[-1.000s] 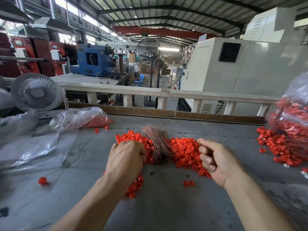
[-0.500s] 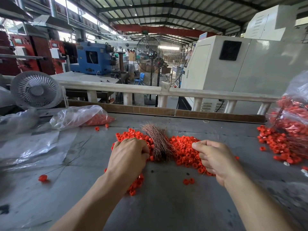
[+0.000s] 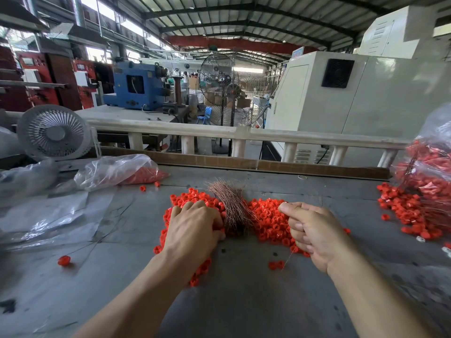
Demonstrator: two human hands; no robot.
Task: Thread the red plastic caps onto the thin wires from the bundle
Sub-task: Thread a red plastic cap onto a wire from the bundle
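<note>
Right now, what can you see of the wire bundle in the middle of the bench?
The wire bundle is a sheaf of thin copper-brown wires, fanned loose at the far end and gathered dark and tight at the near end. It lies on the grey table, splitting the heap of red caps in two. The left hand rests against its left side; the right hand pinches a single wire apart from it.

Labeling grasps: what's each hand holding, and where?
Right hand pinches a thin wire near its upper end. Left hand rests on the red caps; grip unclear.
</note>
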